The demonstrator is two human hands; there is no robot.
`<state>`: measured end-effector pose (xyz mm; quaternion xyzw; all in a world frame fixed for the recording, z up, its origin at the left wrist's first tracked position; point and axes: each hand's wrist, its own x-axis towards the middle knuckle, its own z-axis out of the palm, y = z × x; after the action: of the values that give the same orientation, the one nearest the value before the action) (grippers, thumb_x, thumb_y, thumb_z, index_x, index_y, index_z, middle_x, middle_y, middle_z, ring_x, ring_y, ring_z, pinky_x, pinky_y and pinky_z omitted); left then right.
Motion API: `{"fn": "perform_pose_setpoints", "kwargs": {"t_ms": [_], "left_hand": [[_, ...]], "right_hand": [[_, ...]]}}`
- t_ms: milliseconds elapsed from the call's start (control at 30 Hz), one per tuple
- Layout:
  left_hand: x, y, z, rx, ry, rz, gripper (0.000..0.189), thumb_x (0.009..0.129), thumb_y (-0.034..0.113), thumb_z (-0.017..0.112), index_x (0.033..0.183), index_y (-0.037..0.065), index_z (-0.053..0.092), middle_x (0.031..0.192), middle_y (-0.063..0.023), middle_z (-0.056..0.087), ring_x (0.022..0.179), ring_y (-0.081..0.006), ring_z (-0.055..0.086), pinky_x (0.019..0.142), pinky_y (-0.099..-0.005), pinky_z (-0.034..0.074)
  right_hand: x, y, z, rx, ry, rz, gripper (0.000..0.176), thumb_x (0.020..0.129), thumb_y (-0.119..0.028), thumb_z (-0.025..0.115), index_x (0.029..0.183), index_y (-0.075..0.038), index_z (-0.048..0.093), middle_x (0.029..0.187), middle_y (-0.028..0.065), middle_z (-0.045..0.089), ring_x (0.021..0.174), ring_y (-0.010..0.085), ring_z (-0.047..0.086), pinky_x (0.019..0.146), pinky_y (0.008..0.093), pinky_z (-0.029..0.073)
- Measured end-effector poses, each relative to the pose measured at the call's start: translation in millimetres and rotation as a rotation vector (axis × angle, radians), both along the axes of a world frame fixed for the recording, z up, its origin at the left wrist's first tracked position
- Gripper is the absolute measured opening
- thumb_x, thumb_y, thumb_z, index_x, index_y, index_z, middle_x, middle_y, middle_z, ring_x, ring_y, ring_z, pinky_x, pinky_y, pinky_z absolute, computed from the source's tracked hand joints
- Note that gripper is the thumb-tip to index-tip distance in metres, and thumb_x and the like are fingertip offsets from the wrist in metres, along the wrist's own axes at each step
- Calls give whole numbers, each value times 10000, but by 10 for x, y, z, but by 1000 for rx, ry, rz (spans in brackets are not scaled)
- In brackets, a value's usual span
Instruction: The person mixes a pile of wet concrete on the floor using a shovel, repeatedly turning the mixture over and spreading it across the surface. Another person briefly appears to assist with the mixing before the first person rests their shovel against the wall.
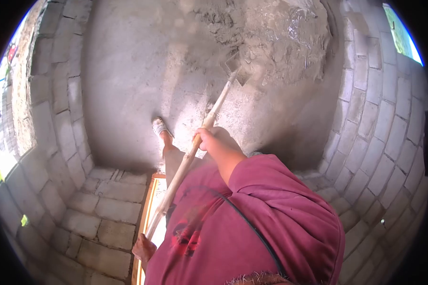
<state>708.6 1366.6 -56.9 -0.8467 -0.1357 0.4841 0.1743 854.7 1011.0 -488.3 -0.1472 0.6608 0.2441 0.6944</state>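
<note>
A shovel with a long, pale wooden handle (216,110) runs diagonally up from the lower left. Its squarish metal blade (243,78) is pushed partly into wet grey mortar (280,47), which hides some of its edge. My right hand (202,137) is closed round the middle of the handle, its arm bent across my maroon shirt. Lower down, close to the handle's end, my left hand (144,249) is wrapped round the wood beside my hip.
Grey block walls rise at the left (57,102) and right (371,104). Behind me is a doorway with a wooden frame (150,199). My sandalled foot (160,126) stands on the grey floor (121,95). The mortar heap spreads at the far right.
</note>
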Motion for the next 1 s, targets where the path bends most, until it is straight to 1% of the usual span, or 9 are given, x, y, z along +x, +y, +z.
{"fn": "perform_pose_setpoints", "kwargs": {"t_ms": [167, 267, 367, 533, 600, 667, 767, 867, 1000], "left_hand": [[-119, 96, 182, 12, 94, 20, 170, 831, 169, 588, 972, 90, 639, 861, -202, 724, 838, -418, 712, 736, -515, 557], [-101, 161, 135, -122, 126, 54, 225, 813, 154, 589, 1016, 89, 665, 887, -214, 732, 862, -416, 718, 774, -507, 568], [-7, -19, -44, -178, 155, 141, 284, 781, 170, 630, 1041, 67, 679, 912, -214, 738, 896, -400, 721, 809, -497, 573], [334, -206, -519, -523, 247, 160, 389, 691, 179, 747, 1038, 12, 688, 933, -220, 736, 870, -344, 736, 787, -448, 581], [479, -257, -693, -683, 336, 382, 424, 690, 136, 767, 1076, -16, 678, 876, -189, 733, 771, -270, 737, 705, -394, 590], [782, -423, -592, -844, 440, 559, 428, 704, 90, 759, 1105, -30, 666, 800, -131, 704, 681, -189, 696, 621, -344, 576], [844, -287, -648, -974, 466, 551, 432, 727, 87, 760, 1137, -12, 663, 766, -87, 674, 625, -158, 658, 564, -325, 556], [723, 39, -761, -988, 389, 472, 467, 706, 137, 815, 1124, -15, 668, 828, -127, 701, 698, -206, 683, 639, -354, 565], [569, 510, -709, -942, 146, 279, 535, 659, 216, 872, 1101, -12, 675, 947, -190, 729, 841, -300, 714, 762, -409, 560]], "right_hand": [[-205, 18, 297, -161, 114, 179, 195, 777, -93, 654, 939, -9, 586, 818, 156, 603, 717, 295, 642, 672, 434, 550], [-274, -126, 456, -293, 42, 245, 292, 741, -25, 635, 1005, 95, 600, 821, 175, 631, 650, 296, 648, 630, 413, 551], [-77, -645, 1184, -369, -140, 415, 303, 732, -43, 644, 994, 109, 629, 820, 181, 639, 685, 310, 661, 639, 414, 546], [80, -1181, 422, -657, -50, 567, 345, 713, -109, 732, 970, 108, 656, 903, 216, 680, 808, 321, 683, 693, 429, 552], [88, -1542, 66, -804, -21, 703, 444, 716, -126, 742, 1069, 119, 632, 965, 232, 689, 827, 337, 700, 691, 425, 574], [282, -1677, 458, -1030, 155, 818, 598, 716, -143, 755, 1207, 129, 551, 1091, 252, 677, 910, 352, 710, 732, 420, 596], [332, -1751, 755, -1168, 106, 788, 704, 717, -165, 766, 1286, 126, 472, 1191, 272, 644, 985, 353, 706, 761, 426, 605], [433, -1509, 1388, -1053, 47, 708, 728, 736, -128, 693, 1336, 132, 373, 1272, 347, 584, 1208, 424, 617, 1055, 399, 496], [370, -1144, 1253, -1044, -86, 485, 601, 717, -101, 693, 1223, 137, 473, 1121, 282, 627, 1040, 412, 653, 931, 436, 544]]}}
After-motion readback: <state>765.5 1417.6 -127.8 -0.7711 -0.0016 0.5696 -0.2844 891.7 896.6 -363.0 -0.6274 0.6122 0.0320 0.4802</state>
